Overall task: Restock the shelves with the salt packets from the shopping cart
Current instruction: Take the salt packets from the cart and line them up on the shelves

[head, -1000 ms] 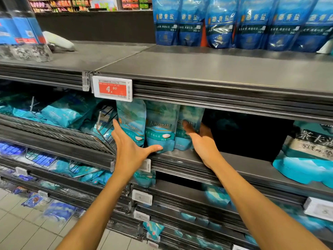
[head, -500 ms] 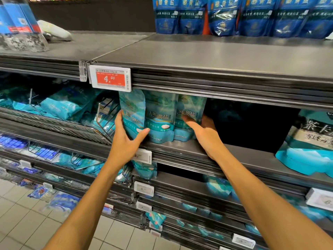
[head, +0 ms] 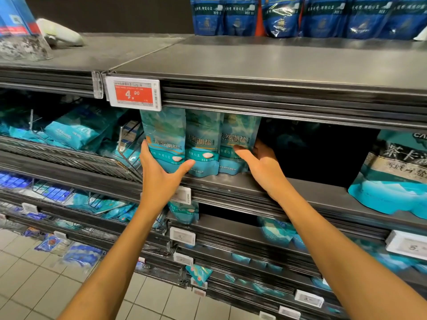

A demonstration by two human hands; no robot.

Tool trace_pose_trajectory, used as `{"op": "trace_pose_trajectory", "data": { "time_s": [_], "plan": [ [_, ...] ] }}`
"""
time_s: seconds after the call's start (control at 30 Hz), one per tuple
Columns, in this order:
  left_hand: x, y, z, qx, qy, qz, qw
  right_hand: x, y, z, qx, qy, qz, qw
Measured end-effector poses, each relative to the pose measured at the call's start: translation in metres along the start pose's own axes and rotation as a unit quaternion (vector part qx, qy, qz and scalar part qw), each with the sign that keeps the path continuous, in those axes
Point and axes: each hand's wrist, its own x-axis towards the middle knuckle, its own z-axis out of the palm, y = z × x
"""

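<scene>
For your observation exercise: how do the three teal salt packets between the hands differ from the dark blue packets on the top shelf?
The teal salt packets are light teal; the dark blue packets are navy and glossy. The teal ones stand at the front edge of the middle shelf, held between the left hand and right hand; the blue ones stand far back, untouched. Both rows stand upright.

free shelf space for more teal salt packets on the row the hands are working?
Yes: the bare shelf between the right hand and the big teal bag at the right edge. The upper shelf is bare in front of the blue bags. Crowded left of the left hand: wire basket full.
</scene>
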Motion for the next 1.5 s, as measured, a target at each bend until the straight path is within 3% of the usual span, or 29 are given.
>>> {"op": "trace_pose_trajectory", "data": {
  "time_s": [0.2,0.3,0.37,0.43,0.57,0.7,0.8,0.9,1.03,1.23,1.3,1.4,1.5],
  "plan": [
    [-0.036,-0.005,0.009,0.015,0.087,0.049,0.995,-0.019,0.005,-0.016,-0.032,-0.02,-0.031,0.999],
    [-0.046,-0.006,0.008,0.041,0.148,0.093,0.984,-0.04,0.005,-0.029,-0.084,0.02,-0.014,0.996],
    [-0.052,-0.005,0.006,0.013,0.192,0.13,0.973,-0.054,0.004,-0.036,-0.092,0.039,-0.034,0.994],
    [-0.066,0.0,0.01,-0.029,0.188,0.177,0.966,-0.072,0.005,-0.044,-0.064,0.044,-0.082,0.994],
    [-0.117,0.022,0.049,-0.106,0.031,0.24,0.964,-0.116,0.012,-0.067,-0.018,0.119,-0.145,0.982],
    [-0.175,0.049,0.117,-0.195,-0.172,0.181,0.949,-0.179,0.034,-0.103,-0.001,0.215,-0.122,0.969],
    [-0.23,0.075,0.17,-0.231,-0.315,0.125,0.912,-0.238,0.058,-0.139,-0.002,0.317,-0.058,0.947],
    [-0.288,0.098,0.216,-0.229,-0.448,0.125,0.855,-0.308,0.086,-0.177,-0.031,0.408,0.011,0.912],
    [-0.371,0.133,0.269,-0.195,-0.597,0.131,0.767,-0.413,0.121,-0.224,-0.057,0.542,0.1,0.832],
    [-0.53,0.157,0.339,-0.09,-0.762,0.173,0.617,-0.584,0.203,-0.29,0.009,0.724,0.224,0.652],
    [-0.593,0.156,0.368,-0.038,-0.8,0.143,0.581,-0.64,0.245,-0.309,0.037,0.755,0.27,0.597],
    [-0.676,0.136,0.429,0.062,-0.827,0.075,0.553,-0.703,0.308,-0.328,0.066,0.762,0.346,0.544],
    [-0.736,0.107,0.496,0.165,-0.816,0.092,0.547,-0.744,0.376,-0.337,0.094,0.734,0.423,0.522]
  ]
}}
